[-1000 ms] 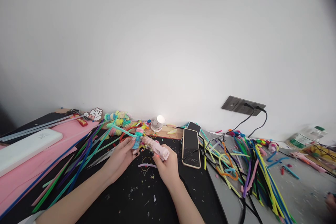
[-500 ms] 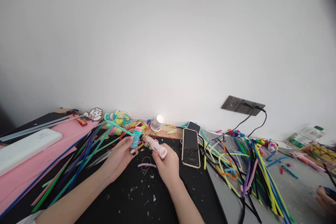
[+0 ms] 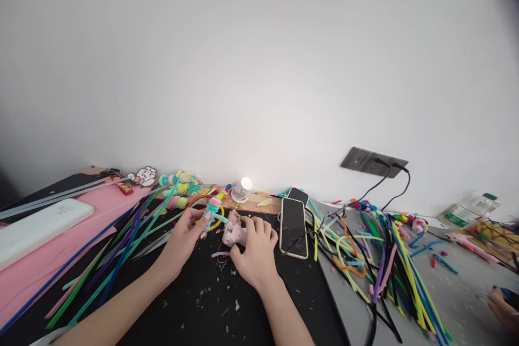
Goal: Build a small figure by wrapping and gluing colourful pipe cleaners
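Between the thumb and fingers of my left hand (image 3: 184, 235) is a small coiled pipe-cleaner piece (image 3: 213, 206), pink and light green at the top and blue below. A light-blue pipe-cleaner end sticks out of it to the right. A pale pink hot glue gun (image 3: 232, 231) lies on its side on the black mat (image 3: 203, 308), nozzle toward the wall. My right hand (image 3: 257, 254) is over its handle, fingers spread and loose, thumb beside it. The palm side is hidden. Just below the gun lies a short lilac strip (image 3: 220, 254).
A white paper cup (image 3: 242, 190) stands by the wall. Phones, one of them a cream-cased phone (image 3: 294, 227), lie to the right. Loose pipe cleaners (image 3: 405, 270) spread over the grey board. A white box (image 3: 44, 232) is at left. Another person's hand (image 3: 503, 305) shows at far right.
The glue gun has turned from pointing left at the coiled piece to lying nozzle-away on the mat. My right hand's fingers have spread. The coiled piece has turned, its loose end now rightward.
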A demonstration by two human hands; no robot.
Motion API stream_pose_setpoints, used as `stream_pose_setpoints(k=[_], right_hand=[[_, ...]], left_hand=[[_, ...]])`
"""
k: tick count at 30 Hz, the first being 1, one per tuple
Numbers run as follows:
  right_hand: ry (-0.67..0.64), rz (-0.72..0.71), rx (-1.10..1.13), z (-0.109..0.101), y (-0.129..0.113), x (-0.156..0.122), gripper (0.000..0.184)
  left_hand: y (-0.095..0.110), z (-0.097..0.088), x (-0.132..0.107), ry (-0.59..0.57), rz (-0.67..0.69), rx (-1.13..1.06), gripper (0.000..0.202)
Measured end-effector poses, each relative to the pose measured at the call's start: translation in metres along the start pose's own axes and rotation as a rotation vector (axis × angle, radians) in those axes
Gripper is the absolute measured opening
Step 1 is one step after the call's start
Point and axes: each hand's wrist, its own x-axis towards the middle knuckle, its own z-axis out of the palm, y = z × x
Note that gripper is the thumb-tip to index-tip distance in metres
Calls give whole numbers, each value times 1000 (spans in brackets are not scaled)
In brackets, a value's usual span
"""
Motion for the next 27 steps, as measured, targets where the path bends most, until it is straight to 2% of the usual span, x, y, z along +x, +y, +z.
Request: stream_pose_setpoints(k=[2, 4, 8, 12, 16, 19, 23, 27], right_hand=[[41, -67, 92, -5, -5, -1, 43], [82, -125, 196, -9, -8, -1, 31], [167, -144, 361, -7, -9, -3, 9], [189, -84, 484, -1, -5, -4, 22], [97, 43, 740, 2, -5, -1, 30], [65, 118, 907, 2, -6, 2, 33], [42, 152, 1000, 3, -6, 5, 35], [24, 180, 1039, 6, -3, 7, 36]], left_hand=[[-1, -1, -1, -5, 35, 91, 28], [-2, 0, -2, -39, 74, 131, 26], [-4, 1, -4, -148, 156, 214, 23], [-5, 1, -4, -201, 184, 263, 21], [-4, 1, -3, -231, 43, 159, 24], [-2, 3, -6, -284, -106, -49, 24], [0, 5, -10, -390, -269, -339, 20], [3, 3, -13, -471, -396, -461, 15]])
